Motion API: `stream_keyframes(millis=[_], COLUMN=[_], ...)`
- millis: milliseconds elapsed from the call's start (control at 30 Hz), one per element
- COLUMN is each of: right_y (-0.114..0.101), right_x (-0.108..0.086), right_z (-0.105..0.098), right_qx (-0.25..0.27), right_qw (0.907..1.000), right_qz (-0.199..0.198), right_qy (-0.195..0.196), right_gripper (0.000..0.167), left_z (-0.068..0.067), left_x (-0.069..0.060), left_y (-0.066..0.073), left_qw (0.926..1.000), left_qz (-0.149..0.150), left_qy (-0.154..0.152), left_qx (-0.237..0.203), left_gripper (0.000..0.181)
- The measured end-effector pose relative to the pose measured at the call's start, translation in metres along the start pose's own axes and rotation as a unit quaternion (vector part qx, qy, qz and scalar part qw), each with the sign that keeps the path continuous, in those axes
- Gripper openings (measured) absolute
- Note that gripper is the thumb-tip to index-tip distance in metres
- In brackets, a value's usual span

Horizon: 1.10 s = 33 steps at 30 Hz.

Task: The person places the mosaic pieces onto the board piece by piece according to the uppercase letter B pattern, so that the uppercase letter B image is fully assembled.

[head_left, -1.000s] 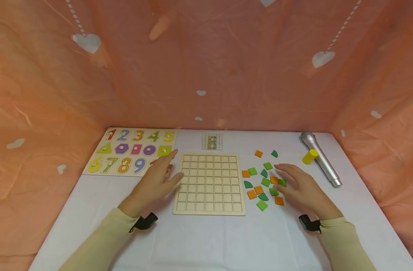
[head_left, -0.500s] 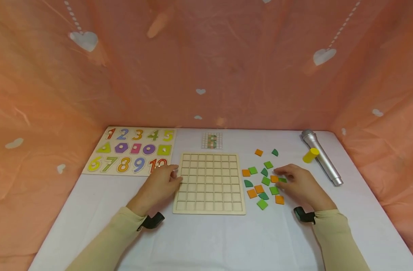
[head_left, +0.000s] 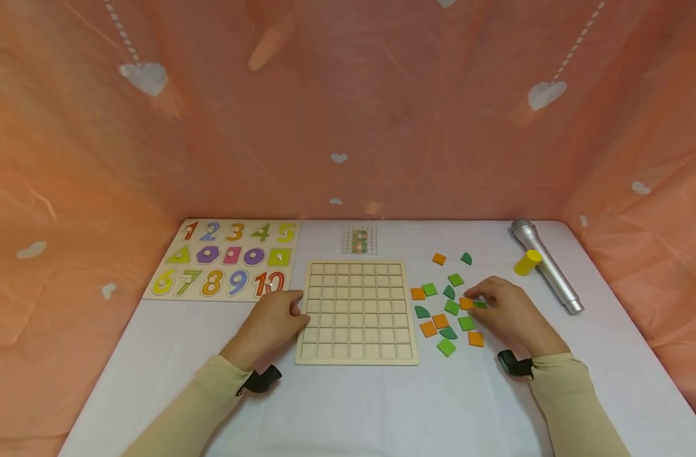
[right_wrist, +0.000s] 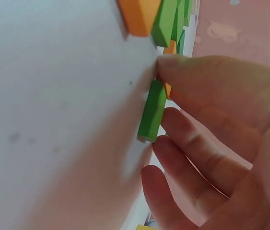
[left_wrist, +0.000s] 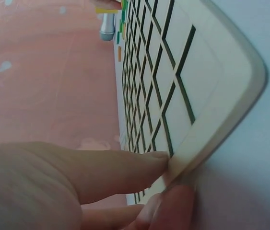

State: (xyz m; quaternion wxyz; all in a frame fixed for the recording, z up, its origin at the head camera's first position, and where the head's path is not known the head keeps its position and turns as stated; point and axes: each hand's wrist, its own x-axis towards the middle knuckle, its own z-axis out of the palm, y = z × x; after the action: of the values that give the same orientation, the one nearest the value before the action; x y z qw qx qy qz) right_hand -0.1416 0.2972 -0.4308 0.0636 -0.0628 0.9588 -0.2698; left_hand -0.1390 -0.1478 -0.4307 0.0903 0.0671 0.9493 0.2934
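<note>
My left hand [head_left: 269, 325] pinches the left edge of a pale wooden grid board [head_left: 356, 362]; in the left wrist view the thumb lies on the board's rim [left_wrist: 221, 115] with a fingertip against its side. My right hand [head_left: 512, 314] is among loose tiles right of the board, thumb and forefinger at opposite sides of an orange square tile [head_left: 466, 303], which lies on the table. A green square tile [right_wrist: 152, 112] sits beneath that hand, next to the orange one, partly hidden in the head view. Its other fingers are bent close to the green tile.
Several orange, green and dark green quarter-round tiles [head_left: 422, 311] lie around. Behind the board is a small pattern card [head_left: 360, 240]. A number puzzle [head_left: 222, 257] stands at the left; a silver microphone [head_left: 547, 266] and yellow cylinder [head_left: 527, 262] at the right.
My left hand has come down and nearer, from spread fingers to a pinch on the board's edge. The right thumb and forefinger have drawn together around the orange tile.
</note>
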Motion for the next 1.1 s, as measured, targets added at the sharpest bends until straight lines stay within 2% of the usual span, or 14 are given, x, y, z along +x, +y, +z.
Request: stream_keyframes(millis=[100,167,433,600,667,767,900,1100], right_y=[0.000,0.001,-0.001,-0.009,-0.017,-0.033,-0.058,-0.100], right_x=[0.000,0.001,0.000,0.003,0.007,0.018,0.038,0.071], right_z=[0.000,0.000,0.000,0.003,0.006,0.011,0.020,0.042], right_qx=[-0.002,-0.002,-0.001,0.023,0.035,0.029,0.016,0.026], right_qw=[1.0000,0.9999,0.9999,0.9995,0.9991,0.9995,0.9994,0.9955], right_qz=[-0.005,-0.009,-0.008,0.016,0.024,0.011,-0.028,-0.076], right_qy=[0.003,0.006,0.013,0.015,0.010,0.001,-0.016,-0.051], right_gripper=[0.024,0.023,0.025,0.029,0.029,0.028,0.027,0.024], left_z=[0.001,0.001,0.002,0.003,0.003,0.005,0.007,0.009], left_x=[0.000,0.002,0.005,0.005,0.004,0.003,0.002,0.005], left_y=[-0.004,-0.006,-0.014,-0.017,-0.019,-0.020,-0.021,-0.023], left_qw=[0.9998,0.9994,0.9969,0.9949,0.9944,0.9929,0.9904,0.9871], left_qz=[0.004,0.006,-0.015,-0.024,-0.022,-0.023,-0.023,-0.028], left_qy=[-0.002,-0.006,-0.018,-0.021,-0.019,-0.018,-0.019,-0.025], left_qx=[-0.021,-0.034,-0.075,-0.096,-0.101,-0.116,-0.135,-0.156], left_gripper=[0.048,0.059,0.065,0.068,0.068,0.070,0.071,0.075])
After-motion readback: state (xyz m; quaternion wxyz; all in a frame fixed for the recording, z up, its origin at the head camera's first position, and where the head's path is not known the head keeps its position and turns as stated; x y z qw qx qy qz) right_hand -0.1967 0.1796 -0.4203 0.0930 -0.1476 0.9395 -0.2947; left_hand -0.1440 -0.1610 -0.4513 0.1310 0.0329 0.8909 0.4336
